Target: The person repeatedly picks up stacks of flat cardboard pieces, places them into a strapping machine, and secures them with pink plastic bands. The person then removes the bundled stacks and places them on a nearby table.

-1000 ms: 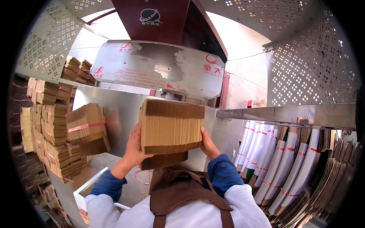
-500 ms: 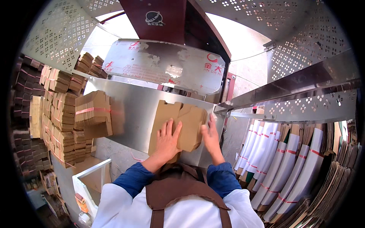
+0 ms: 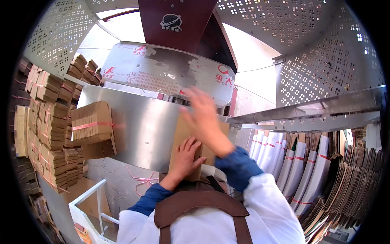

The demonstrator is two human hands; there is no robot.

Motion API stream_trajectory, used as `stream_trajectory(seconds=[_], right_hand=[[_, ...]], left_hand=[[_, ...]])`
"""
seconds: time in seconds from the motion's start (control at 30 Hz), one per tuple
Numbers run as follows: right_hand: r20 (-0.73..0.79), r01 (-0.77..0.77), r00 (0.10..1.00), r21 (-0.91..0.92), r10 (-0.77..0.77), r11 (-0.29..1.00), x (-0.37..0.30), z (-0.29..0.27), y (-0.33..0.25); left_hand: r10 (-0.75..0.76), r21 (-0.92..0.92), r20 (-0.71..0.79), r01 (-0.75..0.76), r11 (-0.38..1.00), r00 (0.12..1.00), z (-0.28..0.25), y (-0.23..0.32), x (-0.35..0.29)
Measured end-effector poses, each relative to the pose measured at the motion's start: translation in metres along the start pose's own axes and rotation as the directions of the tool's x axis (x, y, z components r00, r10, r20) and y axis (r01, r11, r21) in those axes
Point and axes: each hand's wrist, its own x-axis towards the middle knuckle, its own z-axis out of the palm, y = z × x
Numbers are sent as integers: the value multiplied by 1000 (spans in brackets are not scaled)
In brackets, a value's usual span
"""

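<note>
A brown apron [image 3: 199, 210] covers a white top [image 3: 276, 205] with blue cuffs [image 3: 239, 170].

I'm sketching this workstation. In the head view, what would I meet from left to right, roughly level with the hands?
Piled cardboard bundles → tied cardboard stack → left hand on brown cardboard → right arm's blue sleeve → white, red-strapped bundles → standing brown sheets

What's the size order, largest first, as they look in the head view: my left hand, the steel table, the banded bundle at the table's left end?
1. Steel table, though partly covered.
2. Banded bundle.
3. Left hand.
</note>
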Motion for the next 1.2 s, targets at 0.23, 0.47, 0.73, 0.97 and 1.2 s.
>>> stream_trajectory(seconds=[0.23,0.47,0.73,0.97,1.2], right_hand=[[32,-129,992,331,126,935,70,164,22],[180,-426,899,573,400,700,54,186,72],[372,-524,813,803,447,284,67,183,103],[47,-345,913,624,406,702,80,165,131],[-41,-258,940,563,338,785,62,155,145]], left_hand=[[-474,-640,-76,321,697,877,59,-25,-22],[-112,-177,-19,107,978,994,62,-22,-24],[29,36,41,-31,999,999,83,-45,-27],[41,37,227,-50,998,973,67,-53,-6],[64,76,208,-81,994,976,76,-36,-12]])
